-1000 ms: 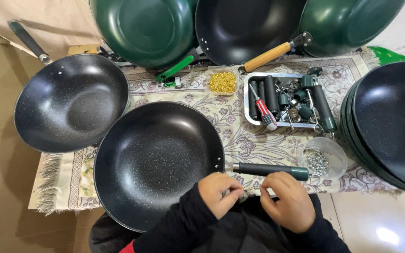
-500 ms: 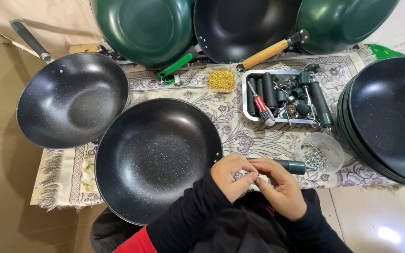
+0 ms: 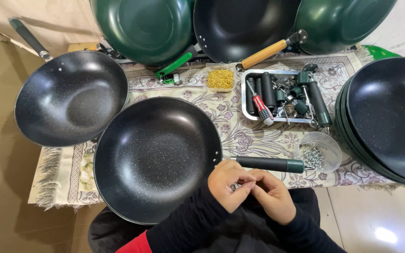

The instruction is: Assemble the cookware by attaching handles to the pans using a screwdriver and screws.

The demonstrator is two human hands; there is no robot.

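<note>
My left hand (image 3: pixel 228 182) and my right hand (image 3: pixel 273 196) meet fingertip to fingertip just below the pan handle (image 3: pixel 270 164), both pinched on a small metal part that the fingers mostly hide. The handle is dark with a green end and joins a large black speckled pan (image 3: pixel 155 159) lying open side up on the patterned cloth (image 3: pixel 254 136). A clear cup of silver screws (image 3: pixel 322 152) stands right beside the handle's end, a little above my right hand.
A metal tray (image 3: pixel 247 110) at the back holds dark handles and a red screwdriver (image 3: pixel 261 105). Beside it is a small heap of yellow parts (image 3: pixel 220 78). A black wok (image 3: pixel 71 96) is on the left, stacked black pans (image 3: pixel 390 117) on the right, green pans (image 3: pixel 144 28) behind.
Both hands have risen from the lower edge toward the pan handle and closed in on each other until the fingertips touch. The pan and the cup have not moved.
</note>
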